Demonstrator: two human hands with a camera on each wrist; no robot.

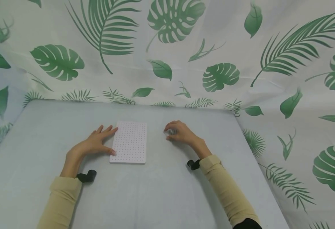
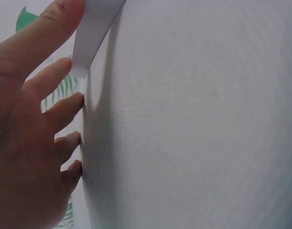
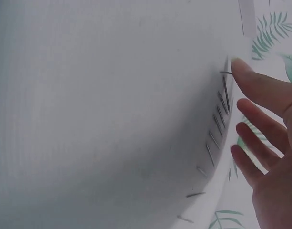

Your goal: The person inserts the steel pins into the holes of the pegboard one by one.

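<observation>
A white board (image 1: 129,143) with a grid of small holes lies flat on the table. My left hand (image 1: 94,143) is at its left side, fingers spread, with the index fingertip and the thumb tip at the board's left edge. In the left wrist view the other fingertips (image 2: 77,167) meet the table. To the right of the board, my right hand (image 1: 181,133) arches over several thin metal pins (image 3: 210,153), thumb and index finger apart in the head view. The pins lie loosely in a row, and one short pin (image 3: 226,72) overlaps the thumb tip.
The pale table (image 1: 161,194) ends at a leaf-patterned cloth (image 1: 184,76) behind it, which also hangs at both sides. A small black camera sits on the left wrist (image 1: 86,176) and another on the right wrist (image 1: 194,164).
</observation>
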